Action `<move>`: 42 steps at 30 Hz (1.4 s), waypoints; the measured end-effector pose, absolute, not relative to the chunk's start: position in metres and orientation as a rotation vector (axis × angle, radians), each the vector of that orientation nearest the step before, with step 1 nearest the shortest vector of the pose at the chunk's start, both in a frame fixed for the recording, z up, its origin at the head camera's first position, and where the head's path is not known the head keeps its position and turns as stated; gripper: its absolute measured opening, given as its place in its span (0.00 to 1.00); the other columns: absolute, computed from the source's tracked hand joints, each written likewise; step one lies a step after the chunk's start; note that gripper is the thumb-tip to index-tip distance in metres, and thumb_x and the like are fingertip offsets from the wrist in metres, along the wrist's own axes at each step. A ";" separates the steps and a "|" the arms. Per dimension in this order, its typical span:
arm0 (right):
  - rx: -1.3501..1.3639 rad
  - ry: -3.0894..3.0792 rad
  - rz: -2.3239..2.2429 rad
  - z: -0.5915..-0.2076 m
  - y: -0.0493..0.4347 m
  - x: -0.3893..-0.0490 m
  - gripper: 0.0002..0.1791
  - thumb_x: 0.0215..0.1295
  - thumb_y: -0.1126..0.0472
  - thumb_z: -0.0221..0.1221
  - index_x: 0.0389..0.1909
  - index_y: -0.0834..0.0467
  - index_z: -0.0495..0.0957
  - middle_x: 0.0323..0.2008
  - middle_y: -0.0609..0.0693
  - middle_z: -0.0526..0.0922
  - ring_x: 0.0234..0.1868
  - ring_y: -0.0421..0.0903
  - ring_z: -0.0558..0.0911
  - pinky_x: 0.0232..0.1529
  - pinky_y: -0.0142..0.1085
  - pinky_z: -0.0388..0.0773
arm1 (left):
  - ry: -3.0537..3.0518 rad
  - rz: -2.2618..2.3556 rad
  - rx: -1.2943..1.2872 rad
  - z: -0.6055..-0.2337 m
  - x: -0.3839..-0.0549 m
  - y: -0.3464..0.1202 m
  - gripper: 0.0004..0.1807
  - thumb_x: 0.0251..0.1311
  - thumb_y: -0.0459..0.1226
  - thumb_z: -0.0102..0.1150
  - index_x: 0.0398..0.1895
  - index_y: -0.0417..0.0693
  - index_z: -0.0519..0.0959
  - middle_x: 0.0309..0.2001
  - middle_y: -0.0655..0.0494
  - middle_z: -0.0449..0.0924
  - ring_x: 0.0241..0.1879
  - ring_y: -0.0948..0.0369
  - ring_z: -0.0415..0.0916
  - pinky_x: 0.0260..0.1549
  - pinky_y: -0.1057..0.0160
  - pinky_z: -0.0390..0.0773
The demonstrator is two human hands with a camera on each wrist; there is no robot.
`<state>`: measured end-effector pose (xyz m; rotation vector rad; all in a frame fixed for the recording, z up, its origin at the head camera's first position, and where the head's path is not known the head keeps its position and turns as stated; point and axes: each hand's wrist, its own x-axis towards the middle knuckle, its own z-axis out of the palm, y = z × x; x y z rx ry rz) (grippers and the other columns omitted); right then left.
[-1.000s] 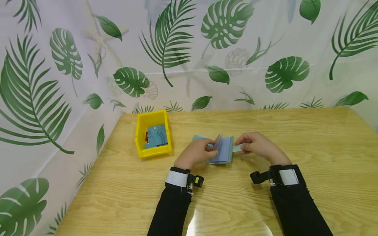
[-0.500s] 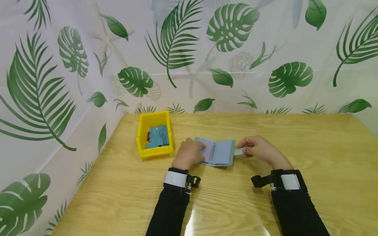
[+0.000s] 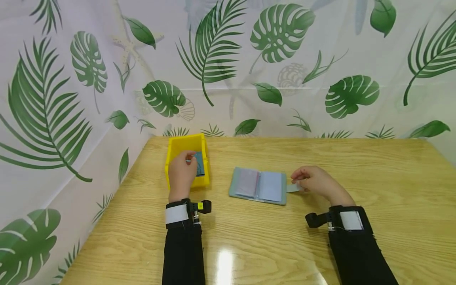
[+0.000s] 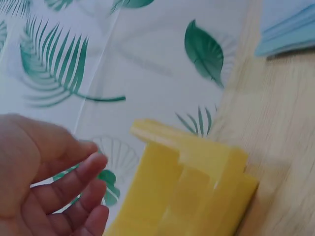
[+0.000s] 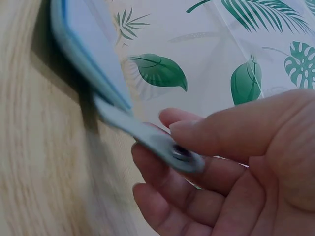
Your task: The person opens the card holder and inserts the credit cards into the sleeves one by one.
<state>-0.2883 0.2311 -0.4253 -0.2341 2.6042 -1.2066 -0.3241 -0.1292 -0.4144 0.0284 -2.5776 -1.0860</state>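
A card holder (image 3: 270,187) with a pale blue-green cover and clear sleeves lies spread on the table. Its closure strap (image 5: 147,139) sticks out from the right side, with a dark snap near the tip. My right hand (image 3: 316,184) pinches that strap between thumb and fingers. Over the yellow bin (image 3: 206,180) is my left hand (image 3: 182,172), its fingers loosely bent. Nothing shows between those fingers in the left wrist view. Blue cards (image 3: 200,165) inside the bin are partly hidden behind the left hand.
The wooden table (image 3: 263,245) carries the bin at its back left and the card holder near the middle. A leaf-printed cloth (image 3: 221,71) hangs along the back and left. Each wrist wears a camera on a black strap.
My left hand turned a sleeve of the card holder over to the left, released it and moved left to the bin. The right hand kept its pinch on the strap.
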 end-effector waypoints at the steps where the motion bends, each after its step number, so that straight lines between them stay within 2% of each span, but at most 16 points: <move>1: -0.234 2.613 -1.189 -0.426 0.232 -0.288 0.13 0.70 0.68 0.52 0.51 0.71 0.75 0.44 0.62 0.81 0.39 0.49 0.78 0.38 0.39 0.77 | -2.574 -1.071 0.058 -0.418 -0.325 -0.133 0.13 0.67 0.33 0.53 0.51 0.40 0.82 0.44 0.45 0.83 0.41 0.49 0.80 0.38 0.52 0.78; 4: -0.222 2.627 -1.155 -0.427 0.233 -0.288 0.15 0.72 0.63 0.53 0.52 0.70 0.75 0.45 0.61 0.80 0.38 0.49 0.76 0.37 0.39 0.76 | -2.626 -1.058 0.088 -0.428 -0.329 -0.139 0.14 0.66 0.31 0.54 0.52 0.39 0.81 0.49 0.42 0.82 0.42 0.46 0.79 0.38 0.50 0.78; 8: -0.216 2.611 -1.164 -0.426 0.233 -0.288 0.17 0.73 0.60 0.53 0.53 0.69 0.74 0.45 0.61 0.80 0.36 0.49 0.75 0.37 0.40 0.76 | -2.743 -0.894 0.058 -0.441 -0.337 -0.133 0.16 0.63 0.32 0.57 0.53 0.41 0.81 0.56 0.41 0.78 0.49 0.43 0.77 0.44 0.47 0.77; 11: -0.217 2.598 -1.170 -0.426 0.233 -0.288 0.17 0.73 0.60 0.52 0.53 0.70 0.74 0.46 0.61 0.80 0.36 0.50 0.76 0.38 0.40 0.76 | -2.832 -0.731 0.107 -0.446 -0.341 -0.127 0.18 0.64 0.35 0.55 0.57 0.45 0.80 0.63 0.40 0.72 0.58 0.41 0.71 0.53 0.43 0.72; 14: -0.214 2.593 -1.174 -0.426 0.232 -0.288 0.18 0.73 0.59 0.52 0.54 0.69 0.74 0.46 0.61 0.79 0.36 0.49 0.76 0.38 0.40 0.76 | -2.957 -0.617 0.192 -0.446 -0.343 -0.124 0.21 0.68 0.39 0.50 0.63 0.48 0.76 0.67 0.40 0.66 0.61 0.38 0.68 0.55 0.39 0.68; 17: -0.215 2.587 -1.176 -0.428 0.231 -0.289 0.18 0.73 0.59 0.53 0.53 0.69 0.74 0.46 0.61 0.79 0.37 0.49 0.76 0.38 0.41 0.77 | -3.061 -0.556 0.253 -0.443 -0.343 -0.124 0.21 0.71 0.41 0.46 0.63 0.47 0.75 0.62 0.39 0.72 0.55 0.38 0.72 0.49 0.40 0.72; 19: -0.219 2.581 -1.177 -0.429 0.230 -0.289 0.18 0.73 0.59 0.53 0.53 0.69 0.74 0.46 0.60 0.79 0.38 0.49 0.75 0.39 0.41 0.77 | -3.105 -0.551 0.269 -0.439 -0.343 -0.126 0.17 0.70 0.42 0.46 0.50 0.44 0.82 0.49 0.39 0.80 0.46 0.41 0.77 0.38 0.47 0.76; 21: -0.221 2.576 -1.179 -0.429 0.230 -0.288 0.18 0.73 0.59 0.53 0.53 0.69 0.74 0.46 0.60 0.79 0.38 0.49 0.75 0.39 0.41 0.77 | -3.115 -0.557 0.287 -0.435 -0.346 -0.128 0.16 0.69 0.43 0.50 0.38 0.41 0.83 0.39 0.40 0.81 0.39 0.44 0.78 0.31 0.51 0.76; 24: -0.226 2.573 -1.188 -0.429 0.231 -0.287 0.18 0.73 0.59 0.53 0.53 0.69 0.74 0.45 0.60 0.79 0.37 0.49 0.75 0.38 0.40 0.76 | -3.118 -0.552 0.303 -0.430 -0.357 -0.130 0.18 0.66 0.45 0.54 0.30 0.39 0.82 0.37 0.39 0.80 0.37 0.46 0.77 0.30 0.54 0.76; 26: -0.226 2.575 -1.189 -0.429 0.232 -0.287 0.17 0.73 0.59 0.53 0.52 0.69 0.74 0.45 0.60 0.79 0.37 0.49 0.75 0.37 0.40 0.76 | -3.134 -0.499 0.313 -0.430 -0.366 -0.130 0.20 0.66 0.47 0.56 0.40 0.36 0.83 0.45 0.36 0.78 0.45 0.44 0.76 0.41 0.50 0.76; 29: -0.216 2.574 -1.182 -0.430 0.233 -0.289 0.17 0.73 0.59 0.53 0.52 0.68 0.75 0.44 0.59 0.79 0.36 0.49 0.75 0.37 0.39 0.76 | -3.190 -0.407 0.309 -0.432 -0.375 -0.129 0.25 0.66 0.48 0.55 0.50 0.33 0.80 0.52 0.34 0.75 0.54 0.42 0.70 0.53 0.48 0.70; 34: -0.234 2.556 -1.201 -0.431 0.234 -0.289 0.17 0.73 0.59 0.53 0.52 0.69 0.74 0.44 0.59 0.79 0.35 0.48 0.76 0.36 0.39 0.76 | -3.248 -0.397 0.350 -0.433 -0.384 -0.127 0.22 0.69 0.44 0.51 0.56 0.36 0.76 0.57 0.32 0.71 0.58 0.39 0.65 0.55 0.45 0.67; 42: -0.250 2.524 -1.207 -0.435 0.235 -0.288 0.18 0.73 0.58 0.53 0.52 0.68 0.74 0.38 0.56 0.79 0.33 0.47 0.76 0.30 0.37 0.73 | -3.250 -0.335 0.311 -0.436 -0.388 -0.123 0.20 0.70 0.42 0.47 0.52 0.36 0.78 0.55 0.35 0.75 0.57 0.40 0.65 0.57 0.46 0.63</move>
